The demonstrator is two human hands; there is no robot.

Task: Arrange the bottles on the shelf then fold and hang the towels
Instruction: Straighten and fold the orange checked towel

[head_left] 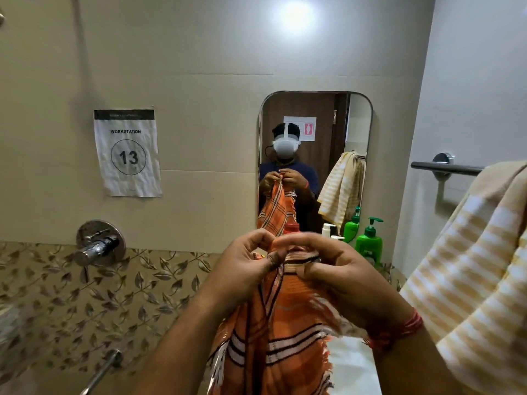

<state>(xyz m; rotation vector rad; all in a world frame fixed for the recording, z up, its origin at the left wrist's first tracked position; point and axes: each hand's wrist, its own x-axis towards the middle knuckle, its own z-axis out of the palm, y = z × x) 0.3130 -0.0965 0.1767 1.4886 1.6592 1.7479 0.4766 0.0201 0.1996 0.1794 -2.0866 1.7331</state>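
Two hands pinch one orange checked towel [273, 332] before the mirror [315, 155].

A yellow striped towel [467, 280] hangs over the chrome towel rail [445, 167] at right; the orange one hangs from both grips at centre, left hand [245, 269] and right hand [339, 277] curled on its top edge, just in front of the green pump bottle [368, 242] under the mirror.

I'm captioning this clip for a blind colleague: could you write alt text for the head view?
Two hands, the left hand and right hand, pinch the top edge of an orange striped towel in front of a wall mirror. A yellow striped towel hangs over a rail at right, with a green pump bottle under the mirror.
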